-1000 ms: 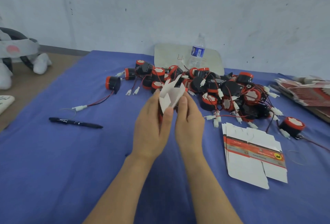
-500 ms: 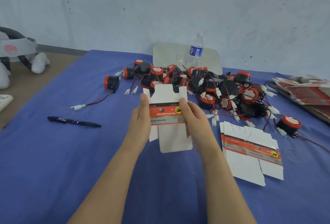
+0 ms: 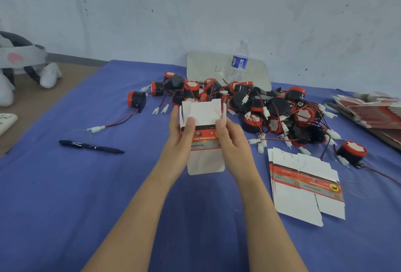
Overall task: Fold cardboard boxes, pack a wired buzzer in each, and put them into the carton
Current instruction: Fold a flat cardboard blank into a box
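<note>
White box blank (image 3: 204, 117), red-banded, unfolded

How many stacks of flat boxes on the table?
2. A small stack right of the right hand; a big stack at the far right edge, partly cut off. The left hand and right hand hold one loose box.

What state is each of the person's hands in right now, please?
Left hand: pinches the left edge of the flat white-and-red cardboard box.
Right hand: pinches the right edge of the same box.
</note>
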A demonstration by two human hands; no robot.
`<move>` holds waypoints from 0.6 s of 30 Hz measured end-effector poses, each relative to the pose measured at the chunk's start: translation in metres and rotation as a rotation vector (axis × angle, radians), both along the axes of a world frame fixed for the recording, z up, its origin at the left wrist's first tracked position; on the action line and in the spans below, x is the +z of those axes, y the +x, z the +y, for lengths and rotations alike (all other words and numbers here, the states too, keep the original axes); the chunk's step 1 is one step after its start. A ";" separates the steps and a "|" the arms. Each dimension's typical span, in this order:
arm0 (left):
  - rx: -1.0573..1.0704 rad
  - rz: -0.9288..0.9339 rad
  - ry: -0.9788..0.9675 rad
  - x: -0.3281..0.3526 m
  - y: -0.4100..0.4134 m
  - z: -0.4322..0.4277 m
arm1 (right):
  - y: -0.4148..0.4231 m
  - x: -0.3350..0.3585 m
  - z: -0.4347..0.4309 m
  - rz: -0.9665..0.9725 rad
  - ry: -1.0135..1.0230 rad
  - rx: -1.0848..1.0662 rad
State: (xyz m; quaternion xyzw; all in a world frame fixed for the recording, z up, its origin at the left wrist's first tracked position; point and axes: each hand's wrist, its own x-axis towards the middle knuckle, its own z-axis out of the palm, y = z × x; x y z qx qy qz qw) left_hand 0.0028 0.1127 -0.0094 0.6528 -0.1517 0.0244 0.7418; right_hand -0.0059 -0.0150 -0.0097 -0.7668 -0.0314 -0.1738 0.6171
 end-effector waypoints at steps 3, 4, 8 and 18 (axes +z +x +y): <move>0.016 -0.104 -0.003 0.001 0.000 0.003 | -0.002 0.003 -0.005 -0.026 0.107 0.074; 0.016 -0.114 0.004 0.000 0.001 0.005 | -0.003 0.004 -0.007 -0.033 0.128 0.090; 0.006 -0.113 0.019 0.003 0.001 0.010 | -0.005 0.003 -0.010 -0.056 0.198 0.153; 0.010 -0.150 0.066 0.004 0.000 0.010 | -0.004 0.003 -0.014 -0.063 0.249 0.181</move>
